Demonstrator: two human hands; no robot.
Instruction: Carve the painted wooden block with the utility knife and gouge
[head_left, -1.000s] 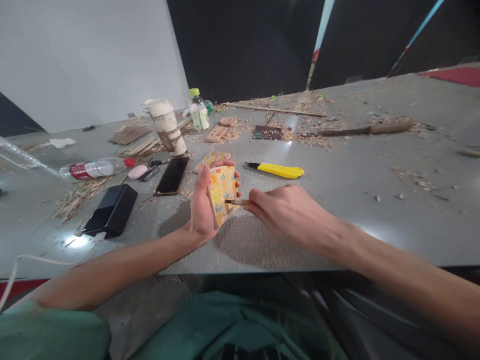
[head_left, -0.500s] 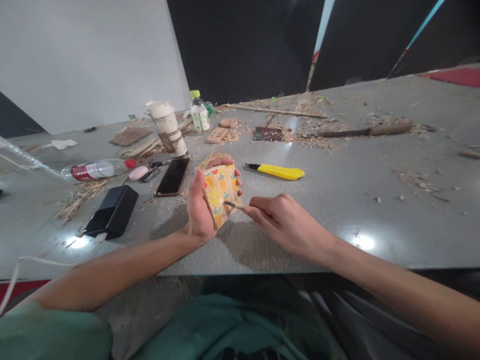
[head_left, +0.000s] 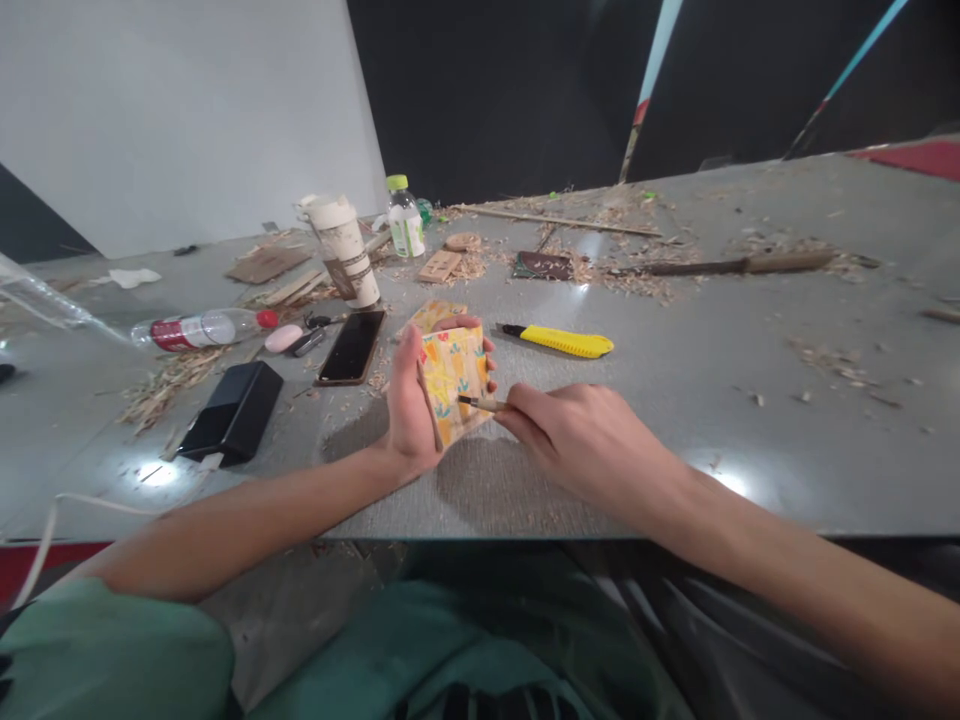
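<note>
My left hand (head_left: 411, 415) is wrapped round a thin wooden block (head_left: 457, 380) with a yellow, orange and red fruit-like pattern, its face tilted up at me. A yellow star-like patch of lines shows on that face. Pinched in my right hand (head_left: 581, 430) is a small wooden-handled carving tool (head_left: 491, 405) with a metal collar and a dark tip, which meets the lower middle of the face. Behind my left fingers a similarly patterned piece (head_left: 436, 314) lies on the table. A yellow utility knife (head_left: 566, 341) lies just beyond my right hand.
Left of my hands are a phone (head_left: 352, 347), a black box-like device (head_left: 234, 412) with a white cable, and a fallen bottle (head_left: 199, 328). A paper cup (head_left: 343, 250) and a green-capped bottle (head_left: 406, 222) stand behind. Wood shavings and a long stick (head_left: 750, 264) lie across the back.
The tool's tip has shifted slightly on the block's face, away from the yellow star patch. The whole view has moved a little; both grips stay the same.
</note>
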